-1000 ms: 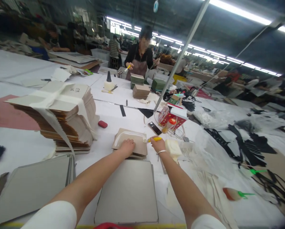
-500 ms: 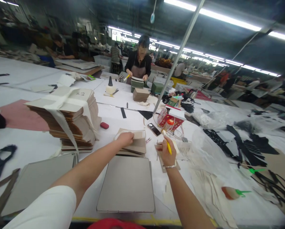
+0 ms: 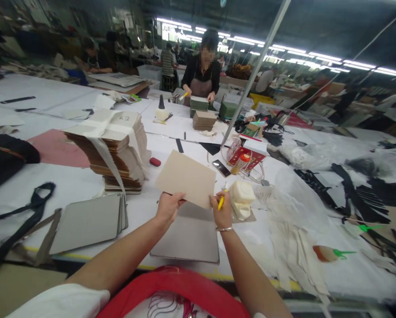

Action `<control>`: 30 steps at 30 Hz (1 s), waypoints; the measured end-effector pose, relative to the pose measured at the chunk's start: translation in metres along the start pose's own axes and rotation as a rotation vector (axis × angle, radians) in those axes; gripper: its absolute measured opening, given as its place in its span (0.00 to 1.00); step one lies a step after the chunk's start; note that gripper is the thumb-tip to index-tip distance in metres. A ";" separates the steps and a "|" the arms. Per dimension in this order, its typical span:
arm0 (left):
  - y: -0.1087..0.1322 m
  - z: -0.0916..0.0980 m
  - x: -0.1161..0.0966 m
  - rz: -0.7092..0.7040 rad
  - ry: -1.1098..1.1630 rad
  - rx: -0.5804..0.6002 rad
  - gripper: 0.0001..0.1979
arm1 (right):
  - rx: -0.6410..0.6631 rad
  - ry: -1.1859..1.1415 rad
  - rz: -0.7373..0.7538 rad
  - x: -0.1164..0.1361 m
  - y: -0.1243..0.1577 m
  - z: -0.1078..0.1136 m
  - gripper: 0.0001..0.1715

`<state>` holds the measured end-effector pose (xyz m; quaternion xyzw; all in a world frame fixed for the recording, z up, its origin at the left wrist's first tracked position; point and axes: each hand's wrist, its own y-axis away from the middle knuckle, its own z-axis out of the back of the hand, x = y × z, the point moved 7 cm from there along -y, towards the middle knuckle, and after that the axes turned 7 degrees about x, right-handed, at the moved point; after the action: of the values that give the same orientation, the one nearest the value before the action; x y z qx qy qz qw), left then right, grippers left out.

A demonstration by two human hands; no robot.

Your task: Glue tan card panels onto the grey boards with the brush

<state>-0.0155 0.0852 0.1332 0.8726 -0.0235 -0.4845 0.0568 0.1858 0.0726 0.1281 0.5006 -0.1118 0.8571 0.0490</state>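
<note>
A tan cardboard sheet (image 3: 186, 177) is lifted off the table, tilted up, and both my hands grip its near edge. My left hand (image 3: 168, 206) pinches the lower left corner. At the lower right corner my right hand (image 3: 222, 213) grips the sheet while also keeping a yellow-handled brush (image 3: 221, 202) between its fingers. Under the sheet lies a grey board (image 3: 188, 236) flat at the table's near edge. A white sponge-like block (image 3: 241, 198) sits just right of my right hand.
A tall stack of tan card pieces (image 3: 113, 150) bound with white tape stands to the left, with grey boards (image 3: 90, 222) in front of it. A phone (image 3: 221, 168), a red box (image 3: 247, 157), black straps (image 3: 350, 194) and brushes (image 3: 330, 253) lie to the right. A person (image 3: 202, 77) works across the table.
My left hand lifted the top card off the small pile and raised it. My right hand moved from the table onto the card's right corner, brush still in it. The view pulled back.
</note>
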 end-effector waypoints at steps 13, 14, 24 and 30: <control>0.067 0.124 0.023 0.124 -0.925 0.013 0.17 | 0.195 0.345 0.023 -0.060 0.092 0.012 0.11; 0.065 0.125 0.025 0.127 -0.962 0.012 0.17 | 0.196 0.377 0.025 -0.060 0.093 0.010 0.12; 0.050 0.138 0.035 0.190 -0.998 0.000 0.17 | 0.196 0.492 0.075 -0.056 0.089 0.005 0.13; 0.050 0.134 0.036 0.223 -1.018 0.061 0.16 | 0.229 0.551 0.015 -0.057 0.091 0.003 0.12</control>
<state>-0.1098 0.0215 0.0389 0.5198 -0.1553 -0.8376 0.0639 0.1987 -0.0149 0.0671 0.2503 -0.0003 0.9681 0.0144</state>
